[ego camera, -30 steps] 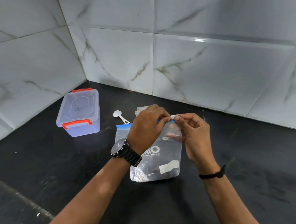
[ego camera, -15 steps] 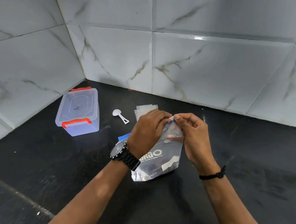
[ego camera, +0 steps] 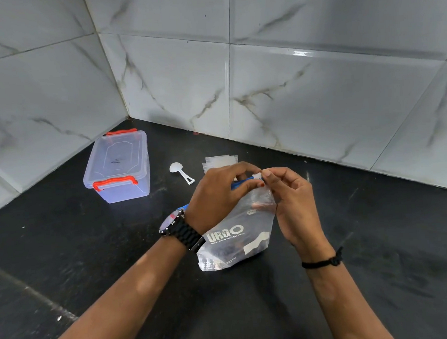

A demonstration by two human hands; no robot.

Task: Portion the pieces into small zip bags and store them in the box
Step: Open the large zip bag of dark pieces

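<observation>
Both hands: I work at the top of a large clear zip bag (ego camera: 234,236) that stands on the black countertop (ego camera: 380,264) in front of me.
Left hand: my left hand (ego camera: 216,196) comes in from the lower left, knuckles up, fingers curled over the bag's blue zip strip (ego camera: 240,184), thumb and forefinger pinching it near its right end.
Right hand: my right hand (ego camera: 289,202) faces the left one, palm turned inward, thumb and forefinger pinching a small white tab (ego camera: 257,177) at the top corner of the bag; the other fingers curl loosely behind the plastic.
Meeting point: the fingertips of the two hands touch, or nearly touch, at that tab.
Wrists: a black watch (ego camera: 180,229) sits on my left wrist, a thin black band (ego camera: 325,262) on my right.
Large bag: tilted, its top leaning right, white "URGO" print on the front, dark pieces (ego camera: 222,253) lying at the bottom.
Small zip bags: a flat stack of small zip bags (ego camera: 220,161) lies on the counter just behind my left hand, partly hidden by it.
Scoop: a white plastic scoop (ego camera: 180,172) lies between that stack and the box.
Box: a clear lidded box (ego camera: 119,168) with red clasps stands closed to the left, near the tiled wall corner (ego camera: 112,79), well apart from my hands.
</observation>
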